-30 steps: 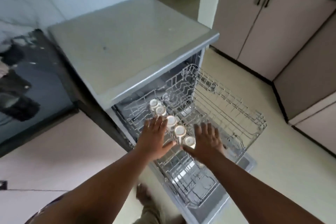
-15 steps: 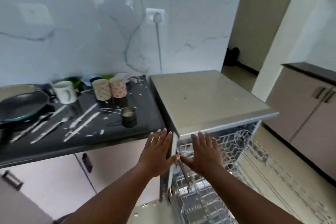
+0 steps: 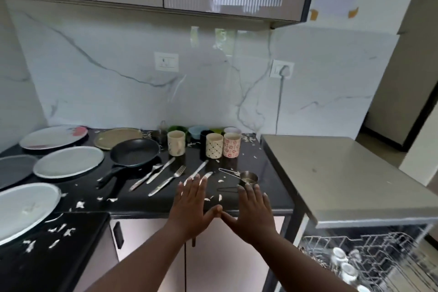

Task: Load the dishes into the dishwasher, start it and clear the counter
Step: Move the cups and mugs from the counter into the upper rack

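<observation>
Both hands hover flat over the black bench's front edge, left hand [image 3: 189, 206] and right hand [image 3: 254, 212] with fingers spread and thumbs almost touching, holding nothing. Ahead lie forks and knives [image 3: 166, 176], a frying pan [image 3: 135, 152], patterned mugs [image 3: 214, 145] and plates [image 3: 68, 161] (white scraps litter the bench [image 3: 265, 156]). Lower right, the dishwasher rack [image 3: 379, 258] sits pulled out with glasses [image 3: 348, 272] loaded.

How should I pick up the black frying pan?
Grip the frying pan by its long black handle. The handle sticks out toward the front left of the counter, so coming from that side with the left hand looks easiest, and keeps clear of the forks and mugs.
</observation>
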A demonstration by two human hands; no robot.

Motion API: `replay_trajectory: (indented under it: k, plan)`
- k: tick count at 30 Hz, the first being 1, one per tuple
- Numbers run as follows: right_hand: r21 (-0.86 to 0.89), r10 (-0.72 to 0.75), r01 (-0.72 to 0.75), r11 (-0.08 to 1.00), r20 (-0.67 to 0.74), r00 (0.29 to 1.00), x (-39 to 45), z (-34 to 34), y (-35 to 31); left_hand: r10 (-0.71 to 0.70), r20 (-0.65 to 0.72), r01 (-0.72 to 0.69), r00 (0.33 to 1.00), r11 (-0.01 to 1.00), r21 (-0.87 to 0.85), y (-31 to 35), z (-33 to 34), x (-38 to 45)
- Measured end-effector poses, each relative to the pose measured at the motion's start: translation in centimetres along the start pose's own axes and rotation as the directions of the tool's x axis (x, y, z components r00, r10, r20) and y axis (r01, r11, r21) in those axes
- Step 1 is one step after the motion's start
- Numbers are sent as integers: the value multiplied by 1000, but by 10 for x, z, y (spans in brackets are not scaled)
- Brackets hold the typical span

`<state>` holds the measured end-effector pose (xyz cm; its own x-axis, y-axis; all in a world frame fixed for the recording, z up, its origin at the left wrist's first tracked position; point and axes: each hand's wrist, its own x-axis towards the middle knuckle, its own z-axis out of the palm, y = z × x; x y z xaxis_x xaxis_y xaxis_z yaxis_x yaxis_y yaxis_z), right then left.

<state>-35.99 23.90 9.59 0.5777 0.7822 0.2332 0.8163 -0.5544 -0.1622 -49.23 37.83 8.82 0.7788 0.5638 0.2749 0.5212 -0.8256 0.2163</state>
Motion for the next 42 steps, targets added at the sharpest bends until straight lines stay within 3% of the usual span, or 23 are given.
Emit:
replay_trajectory:
  k: [8,16,25,30,37,42]
  plan:
    - [71,60,-58,996,-33,998,52,6,19,-72,25,73,997,996,-41,-16,9,40]
    - [258,171,-184,948,71,983,140,26,92,-225,75,227,972,974,-26,-2,46,133]
    - [299,167,-210,931,164,972,232,28,163,-396,56,397,917,918,-7,1,62,214]
    - [334,155,-220,917,210,965,259,46,162,-440,67,439,896,898,23,-12,73,236]
    - [318,127,-211,924,264,956,297,68,149,-507,145,520,850,851,-76,-30,99,278]
    - [323,140,-236,916,294,946,336,79,139,-423,90,433,902,883,-181,-55,116,312]
